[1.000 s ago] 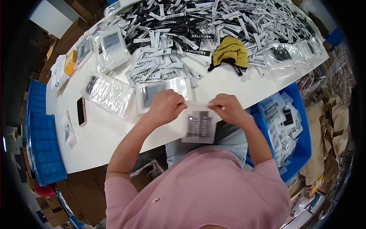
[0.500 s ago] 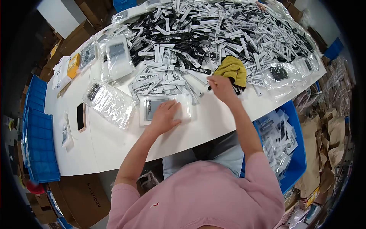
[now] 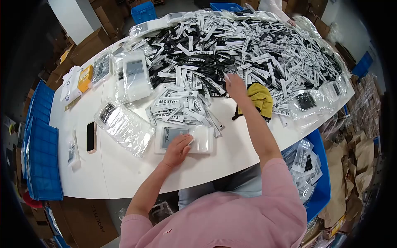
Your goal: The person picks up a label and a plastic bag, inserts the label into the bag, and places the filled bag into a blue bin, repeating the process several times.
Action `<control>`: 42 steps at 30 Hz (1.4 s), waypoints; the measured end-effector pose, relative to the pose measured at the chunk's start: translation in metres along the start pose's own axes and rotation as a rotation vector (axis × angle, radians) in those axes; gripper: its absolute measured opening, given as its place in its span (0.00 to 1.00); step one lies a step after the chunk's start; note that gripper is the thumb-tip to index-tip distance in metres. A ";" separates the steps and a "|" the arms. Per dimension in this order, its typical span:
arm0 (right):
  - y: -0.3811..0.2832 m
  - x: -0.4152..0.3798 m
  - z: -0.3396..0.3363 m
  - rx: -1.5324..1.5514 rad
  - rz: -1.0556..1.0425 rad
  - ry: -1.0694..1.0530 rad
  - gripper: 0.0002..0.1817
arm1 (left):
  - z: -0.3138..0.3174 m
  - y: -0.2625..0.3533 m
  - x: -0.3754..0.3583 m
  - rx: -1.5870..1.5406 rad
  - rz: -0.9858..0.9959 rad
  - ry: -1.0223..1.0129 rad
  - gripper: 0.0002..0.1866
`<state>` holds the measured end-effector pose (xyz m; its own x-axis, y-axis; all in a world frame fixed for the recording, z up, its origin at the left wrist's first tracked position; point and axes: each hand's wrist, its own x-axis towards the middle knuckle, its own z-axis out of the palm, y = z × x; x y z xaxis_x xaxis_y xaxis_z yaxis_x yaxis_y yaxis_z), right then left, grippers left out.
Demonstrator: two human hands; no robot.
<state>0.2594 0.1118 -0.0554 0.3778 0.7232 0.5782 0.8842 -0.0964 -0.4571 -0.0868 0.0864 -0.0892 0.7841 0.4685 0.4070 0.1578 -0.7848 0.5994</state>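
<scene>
A stack of clear plastic bags with a grey printed panel lies flat near the table's front edge. On top of it rests my left hand, fingers spread over the panel's right side. My right hand is at the near edge of a big heap of slim black and white printed packets, left of a yellow cloth. Its fingers are drawn together, with something small and whitish at their tips that I cannot make out. A smaller bunch of white packets lies just beyond the bags.
More wrapped bag stacks lie to the left, beside a phone and a yellow box. A blue bin with filled bags stands below the table's right edge. Another person's hand is at the heap's far side.
My right hand has moved forward from beside the yellow cloth to the heap's edge. My left hand stays on the bags, its fingers shifted slightly. The whole view has tilted up a little.
</scene>
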 end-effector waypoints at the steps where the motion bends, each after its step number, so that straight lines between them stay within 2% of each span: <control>1: 0.012 0.009 0.002 -0.144 -0.023 0.048 0.08 | 0.001 0.000 -0.002 0.001 -0.006 0.005 0.17; 2: 0.024 0.013 0.003 -0.279 0.026 -0.114 0.10 | 0.002 0.001 -0.002 -0.043 -0.066 0.032 0.15; 3: 0.024 0.015 0.000 -0.277 0.017 -0.113 0.10 | 0.002 0.001 -0.001 -0.084 -0.122 0.062 0.14; 5: 0.021 0.014 -0.005 -0.372 -0.017 -0.376 0.15 | 0.001 0.002 0.000 -0.078 -0.112 0.073 0.14; 8: 0.017 -0.001 -0.008 -0.295 0.008 -0.432 0.16 | 0.003 0.001 0.000 -0.066 -0.120 0.075 0.14; 9: 0.010 -0.006 -0.014 -0.235 0.076 -0.490 0.17 | 0.003 0.000 -0.001 -0.047 -0.129 0.067 0.14; 10: 0.003 -0.008 -0.023 -0.232 0.074 -0.489 0.17 | 0.004 0.001 -0.002 -0.043 -0.130 0.069 0.14; 12: -0.011 -0.017 -0.038 0.122 0.308 -0.396 0.18 | 0.004 0.002 -0.001 -0.069 -0.132 0.097 0.14; 13: -0.014 -0.029 -0.042 0.312 0.379 -0.269 0.13 | 0.003 0.003 -0.001 -0.069 -0.133 0.103 0.14; 15: -0.036 -0.059 -0.050 0.972 0.514 -0.112 0.07 | 0.002 0.006 0.000 -0.084 -0.161 0.097 0.14; 16: -0.050 -0.074 -0.060 0.956 0.480 -0.070 0.03 | 0.002 0.007 0.001 -0.087 -0.165 0.102 0.14; 18: -0.073 -0.114 -0.065 0.938 0.484 -0.032 0.07 | 0.000 0.010 0.003 -0.104 -0.137 0.106 0.14; 19: -0.063 -0.141 -0.048 0.867 0.465 -0.015 0.08 | -0.001 0.010 0.003 -0.101 -0.140 0.108 0.14; 21: -0.064 -0.171 -0.040 0.720 0.439 -0.034 0.11 | -0.001 0.011 0.003 -0.078 -0.241 0.076 0.14; 22: -0.066 -0.173 -0.046 0.722 0.435 -0.034 0.11 | -0.001 0.011 0.006 -0.076 -0.240 0.080 0.14; 24: -0.070 -0.177 -0.057 0.743 0.295 -0.044 0.11 | 0.000 0.016 0.010 -0.119 -0.432 0.085 0.12; 25: -0.076 -0.179 -0.060 0.743 0.291 -0.043 0.11 | 0.001 0.021 0.011 -0.118 -0.430 0.088 0.12; 27: -0.089 -0.182 -0.065 0.774 0.339 -0.015 0.11 | 0.004 0.036 0.015 0.024 -0.177 0.358 0.11; 29: -0.076 -0.201 -0.047 0.691 0.469 -0.188 0.12 | 0.002 0.062 0.017 0.030 -0.111 0.364 0.12; 30: -0.088 -0.196 -0.063 0.588 0.289 -0.132 0.13 | 0.000 0.073 0.018 0.039 -0.049 0.366 0.14; 31: -0.094 -0.192 -0.068 0.588 0.275 -0.136 0.13 | 0.000 0.080 0.020 0.042 -0.049 0.380 0.14; 33: -0.108 -0.193 -0.075 0.767 0.264 -0.087 0.15 | -0.004 0.091 0.018 0.194 0.293 0.345 0.20; 34: -0.113 -0.193 -0.082 0.769 0.261 -0.090 0.15 | -0.007 0.100 0.017 0.263 0.326 0.310 0.23; 36: -0.125 -0.186 -0.101 1.153 0.711 -0.367 0.16 | -0.011 0.113 0.015 0.304 0.353 0.273 0.22; 37: -0.143 -0.177 -0.118 1.190 0.785 -0.408 0.15 | -0.013 0.117 0.012 0.345 0.382 0.236 0.22; 42: -0.149 -0.177 -0.139 1.096 0.732 -0.590 0.11 | -0.012 0.130 -0.007 0.356 0.478 0.184 0.22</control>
<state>0.0992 -0.0972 0.0044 0.2391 0.9402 -0.2428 -0.2081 -0.1946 -0.9586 -0.0794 -0.0144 -0.0054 0.7065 0.0691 0.7044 0.0300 -0.9973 0.0677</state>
